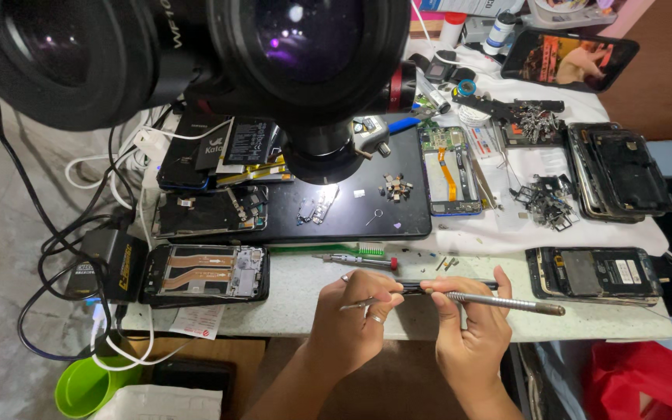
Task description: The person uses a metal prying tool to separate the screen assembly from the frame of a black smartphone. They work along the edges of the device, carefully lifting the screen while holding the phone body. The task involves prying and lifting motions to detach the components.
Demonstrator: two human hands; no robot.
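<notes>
Screwdriver [499, 302] gripped in closed right hand [472, 327], left hand [351, 315] pinching tweezers [367, 302], fingers curled

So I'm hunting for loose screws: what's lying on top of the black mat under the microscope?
On the black mat lie a cluster of small metal parts, a little flex piece and an opened phone. The microscope hides the mat's back edge.

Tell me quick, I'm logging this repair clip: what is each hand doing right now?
Left hand: closed, pinching tweezers at a thin dark part.
Right hand: closed on a grey metal screwdriver.
</notes>
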